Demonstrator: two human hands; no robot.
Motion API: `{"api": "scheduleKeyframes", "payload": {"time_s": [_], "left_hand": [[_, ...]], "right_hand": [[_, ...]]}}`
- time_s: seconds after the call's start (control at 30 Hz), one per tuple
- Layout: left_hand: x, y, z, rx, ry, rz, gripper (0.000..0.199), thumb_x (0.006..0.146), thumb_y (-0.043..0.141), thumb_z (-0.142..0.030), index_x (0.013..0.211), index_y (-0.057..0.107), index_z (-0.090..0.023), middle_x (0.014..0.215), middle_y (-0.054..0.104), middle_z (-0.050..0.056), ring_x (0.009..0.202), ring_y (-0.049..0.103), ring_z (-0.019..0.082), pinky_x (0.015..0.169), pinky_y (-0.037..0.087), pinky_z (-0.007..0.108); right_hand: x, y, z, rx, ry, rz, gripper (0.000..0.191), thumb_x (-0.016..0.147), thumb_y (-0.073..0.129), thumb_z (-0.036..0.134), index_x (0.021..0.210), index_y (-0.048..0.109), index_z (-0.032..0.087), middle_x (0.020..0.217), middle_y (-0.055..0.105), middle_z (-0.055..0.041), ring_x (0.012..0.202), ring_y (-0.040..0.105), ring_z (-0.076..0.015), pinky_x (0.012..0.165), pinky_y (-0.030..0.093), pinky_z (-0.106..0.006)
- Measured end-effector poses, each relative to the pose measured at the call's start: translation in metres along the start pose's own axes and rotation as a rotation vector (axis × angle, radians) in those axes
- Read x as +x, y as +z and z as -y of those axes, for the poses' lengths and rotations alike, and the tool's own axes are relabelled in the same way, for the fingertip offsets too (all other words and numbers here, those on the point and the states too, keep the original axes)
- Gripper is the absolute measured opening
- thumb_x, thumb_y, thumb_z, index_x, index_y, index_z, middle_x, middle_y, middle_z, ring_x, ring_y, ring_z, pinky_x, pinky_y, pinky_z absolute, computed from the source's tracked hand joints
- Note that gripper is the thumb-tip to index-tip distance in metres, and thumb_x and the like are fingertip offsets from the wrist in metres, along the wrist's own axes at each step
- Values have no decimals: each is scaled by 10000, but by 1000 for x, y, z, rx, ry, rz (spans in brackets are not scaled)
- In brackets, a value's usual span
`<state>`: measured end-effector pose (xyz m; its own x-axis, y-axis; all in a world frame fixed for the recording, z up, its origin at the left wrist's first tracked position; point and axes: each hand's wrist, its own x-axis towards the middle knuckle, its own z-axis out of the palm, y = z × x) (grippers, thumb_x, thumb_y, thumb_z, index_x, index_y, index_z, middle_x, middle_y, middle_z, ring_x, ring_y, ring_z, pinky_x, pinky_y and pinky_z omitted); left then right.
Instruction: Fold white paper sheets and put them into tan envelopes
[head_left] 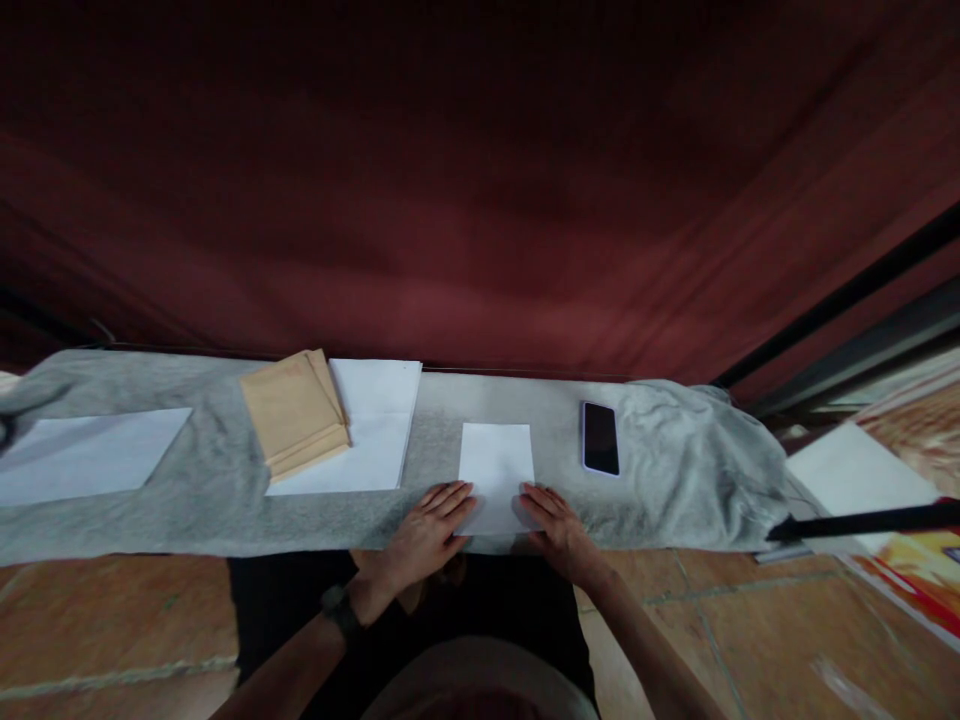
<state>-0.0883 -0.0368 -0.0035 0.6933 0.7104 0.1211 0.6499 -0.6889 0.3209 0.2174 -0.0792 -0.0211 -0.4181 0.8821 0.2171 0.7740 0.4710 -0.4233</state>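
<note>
A small white sheet of paper [496, 455], perhaps folded, lies flat on the grey cloth in front of me. My left hand [436, 517] rests on its left edge, fingers stretched out and lying flat. On the opposite edge lies my right hand [556, 518], its fingers also extended over the paper. Neither hand is wrapped round anything. To the left, a few brown envelopes [292, 405] overlap a stack of larger white paper [379, 400]. A phone [600, 438] with a dark screen lies right of the small sheet.
Grey cloth [442, 400] covers the narrow table, bunched up at the right end. Another white sheet [90, 450] lies at the far left. A dark red curtain or panel [480, 220] stands behind. Black bars and printed material [922, 570] are at the right, above a tiled floor [780, 630].
</note>
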Motion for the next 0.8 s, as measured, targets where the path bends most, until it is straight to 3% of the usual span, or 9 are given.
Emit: {"api": "scheduleKeyframes", "payload": {"time_s": [0.13,0.27,0.33,0.47,0.6,0.8], "left_hand": [[12,0,9,-208,-105,-117,457,865,550,-86,1275,668,-249,1353,686,45,1290,602,207,1141,463,429],[40,0,17,-469,-434,-271,236,889,547,-175,1029,732,-222,1066,772,50,1017,709,205,930,571,363],[57,-1,21,-514,-568,-298,165,904,560,-240,943,717,-208,944,767,36,887,713,194,829,571,326],[81,-2,26,-498,-648,-298,153,914,560,-252,838,678,-194,815,735,9,769,687,167,729,520,269],[91,-1,27,-461,-725,-279,125,914,577,-220,966,688,-194,803,731,7,735,677,163,685,474,256],[97,-6,18,-345,-836,-186,380,938,584,-230,1317,597,-220,916,756,27,800,701,190,688,467,266]], "right_hand": [[11,-1,-10,101,106,-39,586,815,504,54,1343,643,266,1371,670,-58,1250,628,-245,1099,505,-477],[33,-1,-17,164,235,-177,383,902,487,136,1175,725,262,1138,755,-63,1072,696,-249,973,565,-438],[48,1,-18,145,305,-261,270,952,490,217,1050,741,240,1007,755,-67,976,702,-244,917,569,-407],[71,8,-22,90,382,-346,258,987,472,294,923,710,218,932,714,-64,921,668,-229,896,533,-377],[81,16,-26,40,420,-389,236,980,491,297,876,683,208,992,684,-86,1005,614,-242,943,482,-396],[83,26,-25,-123,430,-392,156,963,518,253,890,639,189,1080,653,-123,1056,562,-265,940,447,-420]]}}
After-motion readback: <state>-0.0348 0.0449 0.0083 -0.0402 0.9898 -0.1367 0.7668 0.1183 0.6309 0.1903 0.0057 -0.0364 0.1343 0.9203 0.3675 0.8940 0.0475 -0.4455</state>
